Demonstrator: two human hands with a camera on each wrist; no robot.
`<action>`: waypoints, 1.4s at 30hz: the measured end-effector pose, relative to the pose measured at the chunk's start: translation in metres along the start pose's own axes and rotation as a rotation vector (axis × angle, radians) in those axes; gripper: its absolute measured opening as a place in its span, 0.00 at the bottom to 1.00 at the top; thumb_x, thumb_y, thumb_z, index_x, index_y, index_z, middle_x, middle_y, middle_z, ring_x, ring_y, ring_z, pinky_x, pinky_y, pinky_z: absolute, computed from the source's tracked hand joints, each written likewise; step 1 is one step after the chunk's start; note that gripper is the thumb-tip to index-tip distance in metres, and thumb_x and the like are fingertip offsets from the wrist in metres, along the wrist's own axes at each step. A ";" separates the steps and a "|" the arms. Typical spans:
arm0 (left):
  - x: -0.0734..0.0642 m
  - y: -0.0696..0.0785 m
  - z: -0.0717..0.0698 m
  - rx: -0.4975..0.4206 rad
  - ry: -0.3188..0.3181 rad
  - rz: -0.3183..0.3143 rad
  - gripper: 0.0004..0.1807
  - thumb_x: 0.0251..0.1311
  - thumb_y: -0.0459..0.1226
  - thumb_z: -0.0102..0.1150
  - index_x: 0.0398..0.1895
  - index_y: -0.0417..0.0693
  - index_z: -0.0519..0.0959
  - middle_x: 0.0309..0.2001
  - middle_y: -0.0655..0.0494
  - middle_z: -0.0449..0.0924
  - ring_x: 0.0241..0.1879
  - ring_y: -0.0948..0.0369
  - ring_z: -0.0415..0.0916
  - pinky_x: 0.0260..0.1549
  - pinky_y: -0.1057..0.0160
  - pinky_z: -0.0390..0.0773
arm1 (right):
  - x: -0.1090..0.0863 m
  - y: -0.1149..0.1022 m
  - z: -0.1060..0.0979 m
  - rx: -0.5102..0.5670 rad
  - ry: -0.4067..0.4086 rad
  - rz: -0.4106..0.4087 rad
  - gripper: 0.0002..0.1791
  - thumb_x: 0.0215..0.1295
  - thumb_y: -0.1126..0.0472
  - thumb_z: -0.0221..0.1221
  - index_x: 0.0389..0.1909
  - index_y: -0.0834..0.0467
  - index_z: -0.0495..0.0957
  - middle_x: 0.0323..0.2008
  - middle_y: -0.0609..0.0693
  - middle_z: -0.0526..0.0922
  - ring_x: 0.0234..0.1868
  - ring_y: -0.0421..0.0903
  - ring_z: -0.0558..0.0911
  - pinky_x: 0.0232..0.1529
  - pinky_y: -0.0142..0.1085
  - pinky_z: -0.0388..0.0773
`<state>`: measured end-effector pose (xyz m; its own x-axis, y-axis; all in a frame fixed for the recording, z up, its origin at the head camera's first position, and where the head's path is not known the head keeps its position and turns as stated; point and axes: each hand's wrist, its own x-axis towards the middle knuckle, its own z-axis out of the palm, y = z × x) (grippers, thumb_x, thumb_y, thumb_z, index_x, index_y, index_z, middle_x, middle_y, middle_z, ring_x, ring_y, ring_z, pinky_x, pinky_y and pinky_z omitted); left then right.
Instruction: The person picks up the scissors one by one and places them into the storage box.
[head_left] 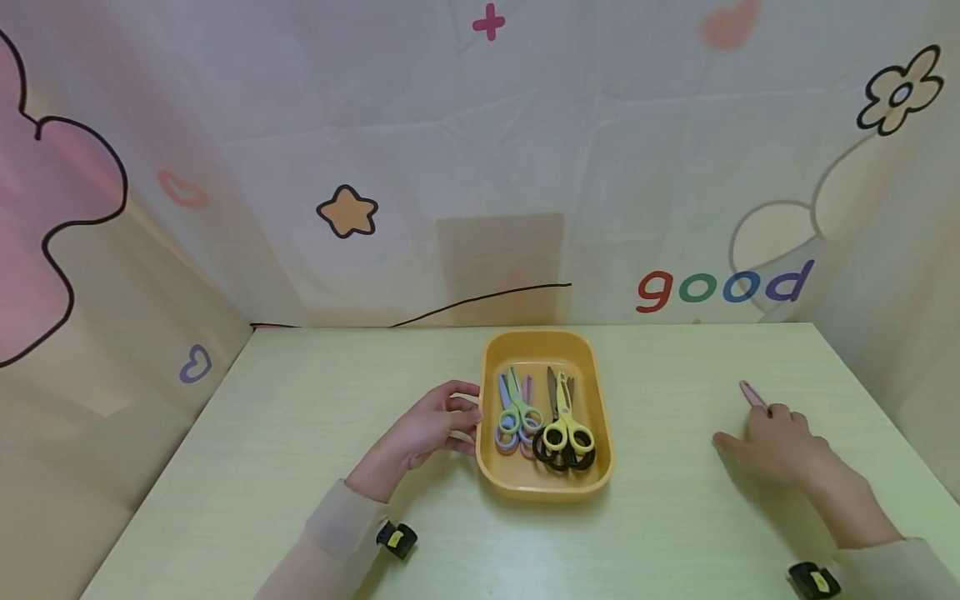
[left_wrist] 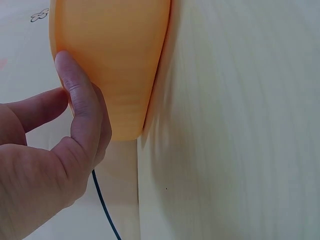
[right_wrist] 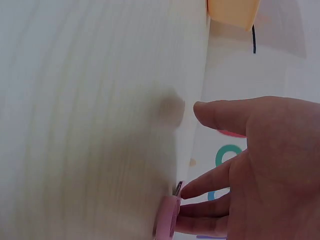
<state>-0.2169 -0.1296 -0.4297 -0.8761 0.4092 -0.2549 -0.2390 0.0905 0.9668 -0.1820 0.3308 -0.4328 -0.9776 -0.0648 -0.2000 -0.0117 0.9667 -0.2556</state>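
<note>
My left hand (head_left: pixel 438 421) is at the left side of a yellow-orange plastic tray (head_left: pixel 600 392), its fingertips touching the rim. In the left wrist view those fingers lie against the tray's outer wall (left_wrist: pixel 115 55). Inside the tray are several scissors: green ones (head_left: pixel 513 392) over blue and pink ones on the left, yellow ones (head_left: pixel 562 400) over black-handled ones on the right. My right hand (head_left: pixel 787 450) reaches over the table at the right, thumb spread away. Its fingers touch a slim pink tool (head_left: pixel 753 396) with a bit of metal (right_wrist: pixel 167 217); its exact kind is unclear.
The pale wooden table (head_left: pixel 300 400) ends at the back against a printed curtain (head_left: pixel 405 150) with a star and the word "good". Curtain also hangs along both sides. A small black device (head_left: pixel 396 540) sits on each wrist.
</note>
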 end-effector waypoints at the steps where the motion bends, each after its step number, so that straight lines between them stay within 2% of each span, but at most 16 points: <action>1: 0.000 0.000 0.000 0.000 0.001 -0.001 0.24 0.74 0.27 0.53 0.69 0.32 0.63 0.48 0.40 0.74 0.35 0.57 0.79 0.33 0.59 0.86 | 0.000 -0.002 0.002 -0.004 0.001 -0.013 0.49 0.73 0.39 0.56 0.58 0.88 0.60 0.52 0.88 0.61 0.53 0.85 0.63 0.41 0.76 0.69; 7: 0.000 0.001 0.000 -0.004 -0.002 0.003 0.23 0.74 0.27 0.53 0.69 0.32 0.62 0.47 0.41 0.74 0.34 0.58 0.79 0.33 0.59 0.86 | -0.004 -0.026 0.005 -0.040 0.019 -0.048 0.46 0.71 0.41 0.59 0.56 0.86 0.64 0.51 0.85 0.66 0.52 0.82 0.67 0.41 0.74 0.70; 13: -0.001 0.001 0.000 -0.002 -0.003 -0.004 0.24 0.74 0.27 0.53 0.69 0.32 0.62 0.48 0.40 0.74 0.34 0.58 0.79 0.33 0.60 0.86 | -0.006 -0.047 0.007 -0.046 0.016 -0.072 0.45 0.70 0.44 0.61 0.60 0.85 0.63 0.54 0.84 0.66 0.54 0.80 0.67 0.44 0.74 0.70; 23: -0.001 0.003 0.002 -0.002 0.006 -0.007 0.24 0.74 0.26 0.53 0.69 0.32 0.62 0.48 0.39 0.74 0.34 0.58 0.79 0.32 0.60 0.86 | -0.007 -0.071 0.015 -0.065 0.040 -0.124 0.43 0.68 0.46 0.64 0.60 0.83 0.65 0.54 0.81 0.68 0.54 0.77 0.70 0.46 0.70 0.74; 27: -0.001 0.002 0.002 -0.001 0.006 -0.007 0.24 0.74 0.27 0.53 0.69 0.33 0.62 0.48 0.39 0.74 0.34 0.58 0.79 0.33 0.60 0.86 | -0.008 -0.078 0.019 -0.046 0.058 -0.149 0.43 0.69 0.47 0.64 0.64 0.81 0.63 0.56 0.80 0.69 0.55 0.76 0.71 0.47 0.69 0.74; 33: -0.001 0.002 0.000 -0.002 0.001 -0.008 0.24 0.74 0.27 0.54 0.69 0.33 0.62 0.49 0.40 0.75 0.34 0.58 0.78 0.33 0.60 0.86 | -0.009 -0.083 0.019 -0.042 0.072 -0.119 0.42 0.69 0.49 0.63 0.71 0.73 0.61 0.58 0.79 0.69 0.57 0.78 0.70 0.46 0.73 0.71; 37: -0.001 0.001 0.001 -0.003 0.000 -0.005 0.24 0.74 0.27 0.53 0.69 0.33 0.62 0.49 0.40 0.74 0.35 0.57 0.79 0.33 0.60 0.86 | -0.009 -0.079 0.016 -0.046 0.063 -0.086 0.34 0.68 0.52 0.63 0.65 0.71 0.68 0.54 0.77 0.70 0.54 0.76 0.70 0.41 0.74 0.72; 42: -0.002 0.003 0.001 0.001 0.005 -0.010 0.24 0.74 0.27 0.53 0.69 0.33 0.62 0.49 0.40 0.74 0.35 0.57 0.79 0.33 0.60 0.86 | -0.012 -0.071 0.014 -0.025 0.069 -0.110 0.26 0.64 0.59 0.62 0.59 0.69 0.72 0.48 0.73 0.70 0.48 0.72 0.71 0.32 0.67 0.75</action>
<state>-0.2154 -0.1289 -0.4267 -0.8759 0.4033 -0.2648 -0.2476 0.0954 0.9642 -0.1663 0.2596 -0.4251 -0.9824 -0.1540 -0.1060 -0.1239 0.9607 -0.2483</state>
